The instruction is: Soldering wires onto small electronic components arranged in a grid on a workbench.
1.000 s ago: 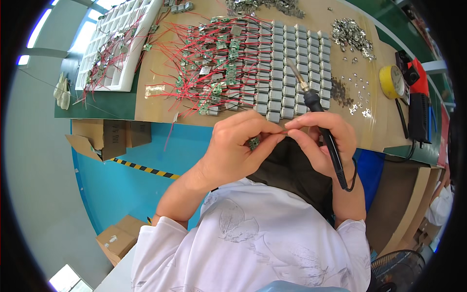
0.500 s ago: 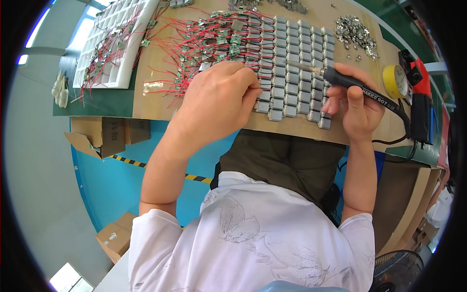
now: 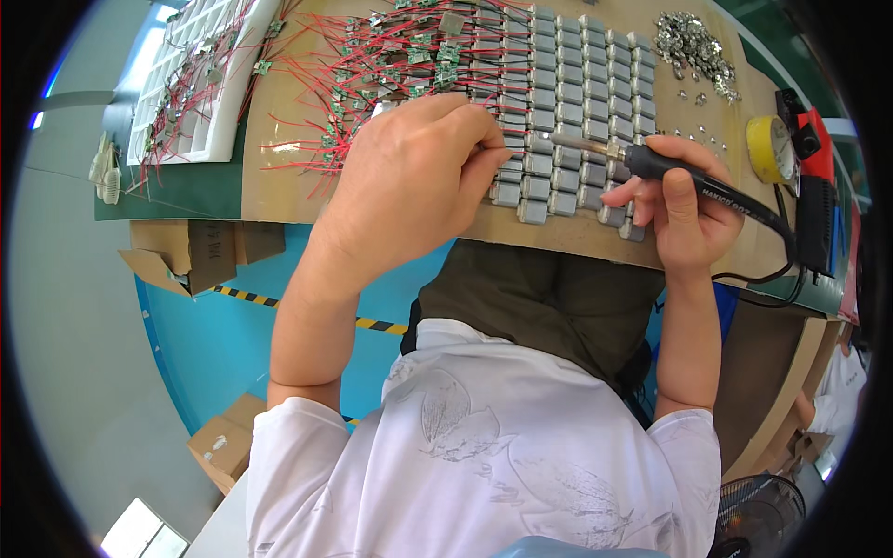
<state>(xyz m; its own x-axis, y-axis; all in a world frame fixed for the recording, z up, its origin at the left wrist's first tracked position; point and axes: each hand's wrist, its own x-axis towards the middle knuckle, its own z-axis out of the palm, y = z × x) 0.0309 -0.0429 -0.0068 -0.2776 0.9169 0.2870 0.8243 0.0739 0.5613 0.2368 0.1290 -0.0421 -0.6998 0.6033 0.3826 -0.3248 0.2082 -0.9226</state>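
My right hand (image 3: 696, 209) grips the black handle of a soldering iron (image 3: 651, 163), thumb along its side. Its metal tip points left, over rows of small grey blocks with metal ends (image 3: 569, 91), like small motors. At the left of these rows, my left hand (image 3: 414, 172) is closed in a pinch, thumb against forefinger. What it holds, if anything, is too small to make out. Red wires (image 3: 307, 116) and small green circuit boards (image 3: 446, 74) lie beyond and beside that hand, some wires running onto the blocks. The left hand covers part of them.
A white divided tray (image 3: 219, 130) with more wired boards stands at left. Loose shiny metal pieces (image 3: 693, 51) are heaped at far right. Yellow tape (image 3: 768, 149) and a black-and-red device (image 3: 816, 149) sit at the right edge, near the iron's cord (image 3: 789, 232). Cardboard boxes (image 3: 209, 256) stand below the table.
The soldering iron's tip has moved slightly left and down, nearer my left fingertips. My left hand keeps its pinch. The view has shifted a little.
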